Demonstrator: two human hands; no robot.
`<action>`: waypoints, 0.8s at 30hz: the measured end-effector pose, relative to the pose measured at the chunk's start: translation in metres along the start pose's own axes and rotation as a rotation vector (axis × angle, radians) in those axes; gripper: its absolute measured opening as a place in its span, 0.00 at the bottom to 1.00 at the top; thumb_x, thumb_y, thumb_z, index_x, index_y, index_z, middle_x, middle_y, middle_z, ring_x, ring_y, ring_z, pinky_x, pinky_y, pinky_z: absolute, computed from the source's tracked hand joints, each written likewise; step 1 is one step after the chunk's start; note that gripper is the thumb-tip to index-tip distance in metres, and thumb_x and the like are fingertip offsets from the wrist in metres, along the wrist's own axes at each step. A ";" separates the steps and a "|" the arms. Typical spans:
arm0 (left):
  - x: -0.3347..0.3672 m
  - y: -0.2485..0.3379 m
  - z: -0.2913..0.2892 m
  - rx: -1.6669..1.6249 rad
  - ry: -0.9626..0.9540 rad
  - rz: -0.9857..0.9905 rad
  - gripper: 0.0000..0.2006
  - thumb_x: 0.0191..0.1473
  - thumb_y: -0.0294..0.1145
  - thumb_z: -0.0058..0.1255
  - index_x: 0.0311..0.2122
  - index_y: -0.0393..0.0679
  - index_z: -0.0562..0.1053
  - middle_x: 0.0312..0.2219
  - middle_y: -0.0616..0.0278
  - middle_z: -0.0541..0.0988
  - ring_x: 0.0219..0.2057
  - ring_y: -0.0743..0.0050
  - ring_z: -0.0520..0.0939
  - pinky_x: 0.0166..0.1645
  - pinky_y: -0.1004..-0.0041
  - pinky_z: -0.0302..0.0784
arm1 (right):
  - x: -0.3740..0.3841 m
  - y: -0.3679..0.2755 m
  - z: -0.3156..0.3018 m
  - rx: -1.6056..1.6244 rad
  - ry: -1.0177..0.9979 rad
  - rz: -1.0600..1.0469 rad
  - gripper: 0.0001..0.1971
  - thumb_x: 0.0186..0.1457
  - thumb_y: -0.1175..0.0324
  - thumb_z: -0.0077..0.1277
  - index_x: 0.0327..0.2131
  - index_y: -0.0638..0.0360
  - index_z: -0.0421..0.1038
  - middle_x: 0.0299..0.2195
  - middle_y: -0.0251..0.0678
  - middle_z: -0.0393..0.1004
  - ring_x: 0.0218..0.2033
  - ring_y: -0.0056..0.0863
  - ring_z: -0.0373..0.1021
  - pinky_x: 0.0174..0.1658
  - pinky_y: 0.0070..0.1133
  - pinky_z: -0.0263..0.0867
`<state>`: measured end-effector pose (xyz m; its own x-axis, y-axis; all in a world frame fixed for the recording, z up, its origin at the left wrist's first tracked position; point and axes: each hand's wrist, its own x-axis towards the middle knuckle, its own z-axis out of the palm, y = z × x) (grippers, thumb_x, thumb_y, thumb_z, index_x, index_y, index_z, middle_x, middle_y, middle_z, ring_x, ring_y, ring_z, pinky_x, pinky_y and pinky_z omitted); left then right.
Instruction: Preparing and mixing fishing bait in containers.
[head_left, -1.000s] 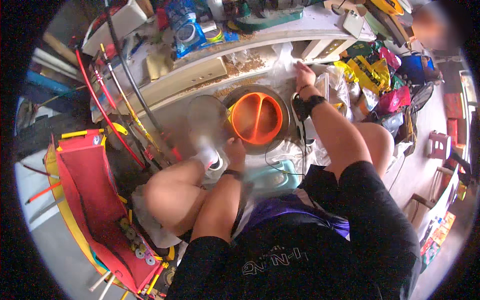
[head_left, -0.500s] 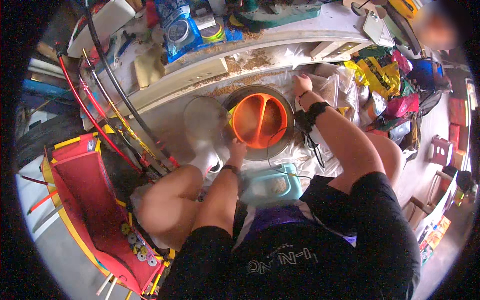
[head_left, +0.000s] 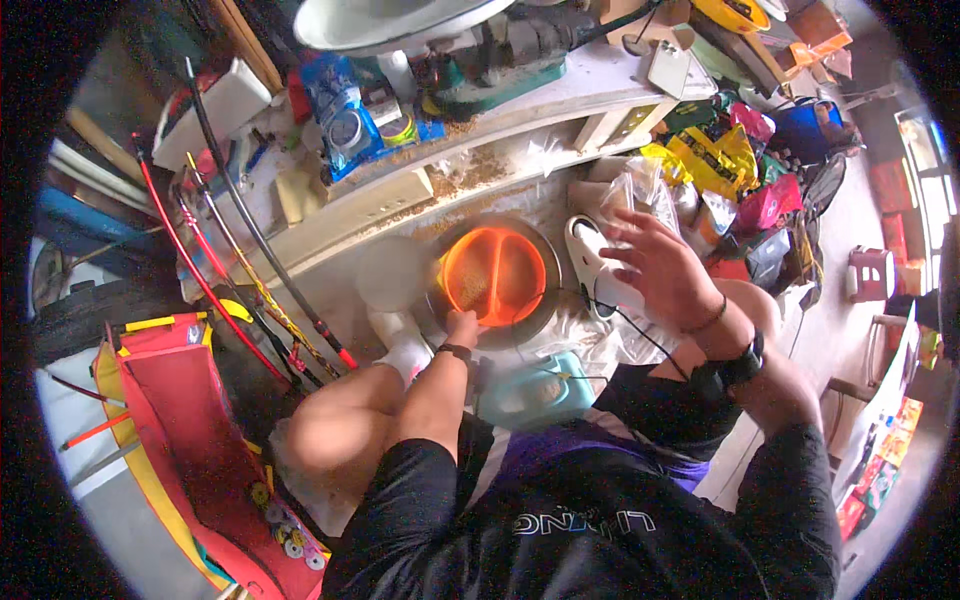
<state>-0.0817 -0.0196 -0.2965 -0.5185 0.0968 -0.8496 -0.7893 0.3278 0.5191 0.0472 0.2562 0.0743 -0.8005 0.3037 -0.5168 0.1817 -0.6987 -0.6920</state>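
An orange round tub with a bar across its middle sits inside a wider dark round basin on the floor in front of me. My left hand is closed at the near left rim of the tub; the fingertips are partly hidden against the rim. Off to the right, my right hand is raised with its fingers spread and holds nothing. Beyond that hand lie clear plastic bags. A teal plastic box stands close to me, below the basin.
A low white bench with scattered brown grains runs behind the basin. Several long rods lean at left, near a red and yellow fabric carrier. Packets, including a yellow bag, pile up at right. A black cord crosses near my leg.
My right hand has pulled back from the plastic bags toward me, and its fingers have spread. The left hand stays at the tub's rim. My view has shifted.
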 end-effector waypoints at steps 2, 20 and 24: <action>-0.008 0.006 -0.006 -0.010 -0.044 0.048 0.18 0.49 0.22 0.39 0.47 0.31 0.64 0.40 0.47 0.72 0.33 0.52 0.81 0.33 0.64 0.84 | -0.015 0.006 -0.008 0.052 0.082 0.017 0.20 0.58 0.65 0.46 0.54 0.53 0.60 0.43 0.32 0.72 0.45 0.30 0.69 0.44 0.25 0.64; -0.201 0.102 -0.028 0.067 -0.101 0.247 0.12 0.52 0.22 0.43 0.44 0.39 0.70 0.39 0.58 0.77 0.34 0.62 0.80 0.36 0.62 0.82 | 0.022 0.121 -0.040 -0.312 0.297 0.003 0.29 0.48 0.67 0.54 0.55 0.63 0.59 0.44 0.36 0.71 0.45 0.28 0.67 0.52 0.26 0.60; -0.251 0.123 -0.044 0.098 -0.231 0.220 0.11 0.50 0.24 0.46 0.41 0.36 0.69 0.37 0.56 0.75 0.35 0.63 0.81 0.28 0.67 0.84 | 0.004 0.117 -0.028 -0.030 0.100 -0.038 0.28 0.48 0.73 0.50 0.55 0.59 0.59 0.43 0.36 0.71 0.44 0.27 0.68 0.50 0.25 0.63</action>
<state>-0.0632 -0.0452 -0.0152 -0.5762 0.3821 -0.7225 -0.6254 0.3630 0.6908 0.0819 0.1939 -0.0229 -0.7464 0.3939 -0.5365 0.1705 -0.6660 -0.7262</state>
